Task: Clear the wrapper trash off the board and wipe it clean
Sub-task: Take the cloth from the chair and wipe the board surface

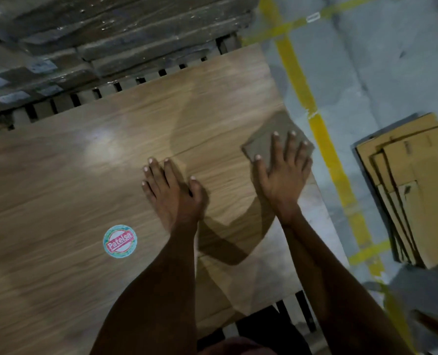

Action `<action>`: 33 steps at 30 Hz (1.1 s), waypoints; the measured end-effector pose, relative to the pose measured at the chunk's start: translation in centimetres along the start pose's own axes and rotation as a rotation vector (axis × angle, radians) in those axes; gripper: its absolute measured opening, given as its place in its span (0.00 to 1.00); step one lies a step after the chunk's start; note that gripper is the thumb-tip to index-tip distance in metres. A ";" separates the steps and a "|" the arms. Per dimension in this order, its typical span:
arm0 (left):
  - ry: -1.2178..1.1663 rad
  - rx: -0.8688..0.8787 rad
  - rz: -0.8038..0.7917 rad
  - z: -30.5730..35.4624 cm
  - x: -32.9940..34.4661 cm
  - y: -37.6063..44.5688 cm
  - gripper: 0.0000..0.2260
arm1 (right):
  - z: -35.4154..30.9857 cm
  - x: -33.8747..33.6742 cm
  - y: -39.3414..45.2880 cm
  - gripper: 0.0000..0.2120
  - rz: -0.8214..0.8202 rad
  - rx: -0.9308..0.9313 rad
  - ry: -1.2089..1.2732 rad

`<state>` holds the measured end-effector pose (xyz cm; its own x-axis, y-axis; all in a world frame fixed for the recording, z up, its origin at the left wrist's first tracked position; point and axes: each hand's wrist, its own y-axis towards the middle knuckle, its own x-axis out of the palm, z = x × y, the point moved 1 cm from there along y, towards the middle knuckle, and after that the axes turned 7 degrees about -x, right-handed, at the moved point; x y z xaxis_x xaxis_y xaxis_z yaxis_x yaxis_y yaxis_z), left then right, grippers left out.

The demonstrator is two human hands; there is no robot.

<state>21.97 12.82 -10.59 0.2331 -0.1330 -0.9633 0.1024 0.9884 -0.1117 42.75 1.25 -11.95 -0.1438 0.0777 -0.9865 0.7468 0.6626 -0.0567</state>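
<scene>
**Both my hands flat on the board, the right one on a grey-brown pad**

My left hand point(173, 193) lies palm down on the wood-grain board point(85, 175), near its middle. The fingers are straight and only slightly spread, the thumb set off to the right, and all the tips touch the bare surface. It holds nothing.

My right hand point(282, 172) is further to the right, close to the board's right edge. Its fingers are straight and fanned apart, pressing down on a flat, grey-brown rectangular pad point(266, 139) that lies turned at an angle on the board. The fingertips sit on top of the pad rather than curling round it, and the thumb tip rests at the pad's near left edge. Whether the pad is a folded cloth or a piece of card I cannot tell; the picture is blurred there.

On the board to my left, nearer to me than the left hand and well apart from it, is a round sticker point(120, 241) with a teal rim and a red band reading "Patelsa". A pale patch of reflected light lies on the board beyond it.

Past the far edge of the board are stacked bundles wrapped in plastic film point(85, 34), some with white labels. To the right the grey floor point(392, 73) carries yellow tape lines point(297, 80), and beyond them lies a pile of flattened cardboard boxes point(417, 188).
</scene>
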 end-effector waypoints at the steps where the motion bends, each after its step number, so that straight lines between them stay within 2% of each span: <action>1: 0.003 -0.003 0.002 0.1 -0.1 0.0 0.34 | 0.7 -0.1 -1.2 0.34 0.021 0.130 0.019; 2: 0.002 -0.002 0.007 0.2 -0.2 -0.1 0.34 | 1.0 -0.1 -2.3 0.34 0.018 0.190 0.026; 5: -0.003 0.035 0.030 -0.1 -0.2 -0.1 0.33 | 2.4 0.0 -6.3 0.35 -0.055 -0.004 0.011; 6: 0.000 0.040 0.034 -0.3 -0.1 -0.1 0.33 | 3.3 -0.2 -7.5 0.35 -0.049 -0.004 0.016; 9: 0.007 0.044 0.031 -0.3 0.3 -0.1 0.33 | 4.6 -0.3 -11.1 0.34 -0.007 0.386 0.084; 10: 0.006 0.047 0.032 -0.3 0.4 -0.1 0.34 | 4.3 -0.4 -12.4 0.34 -0.012 0.449 0.086; 13: -0.001 0.064 0.031 -0.5 0.6 0.1 0.33 | 4.0 -0.1 -15.6 0.34 -0.083 0.312 0.092; 14: -0.005 0.095 0.037 -0.3 0.4 -0.4 0.31 | 4.5 -0.2 -17.0 0.34 -0.065 0.320 0.098; 18: 0.000 0.217 0.074 -0.5 0.5 -0.4 0.24 | 5.1 0.3 -19.0 0.34 0.003 0.667 0.130; 19: -0.013 0.265 0.089 -0.7 0.5 -0.6 0.22 | 5.0 0.2 -19.4 0.34 -0.003 0.698 0.138; 20: -0.024 0.323 0.104 -0.8 0.4 -0.9 0.20 | 4.8 0.1 -20.1 0.34 -0.021 0.658 0.131; 23: -0.057 0.408 0.106 -0.7 0.0 -1.1 0.19 | 4.9 0.2 -23.2 0.34 -0.101 0.293 0.073; 24: -0.051 0.415 0.084 -0.8 -0.1 -1.2 0.21 | 5.5 0.2 -24.0 0.34 -0.113 0.265 0.071; 28: 0.057 0.484 -0.066 -2.2 0.1 -2.2 0.30 | 5.1 0.4 -25.5 0.35 -0.082 0.567 0.124; 30: 0.063 0.510 -0.145 -2.9 -0.2 -2.3 0.32 | 3.3 0.3 -26.3 0.35 -0.101 0.495 0.102; 33: 0.049 0.540 -0.224 -3.8 -1.7 -2.6 0.30 | 0.1 0.1 -28.6 0.36 -0.243 0.198 0.057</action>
<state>17.60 10.73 -9.57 0.1050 -0.3178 -0.9423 0.6253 0.7579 -0.1860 21.45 -17.78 -10.49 -0.3654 -0.0195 -0.9306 0.7971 0.5098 -0.3237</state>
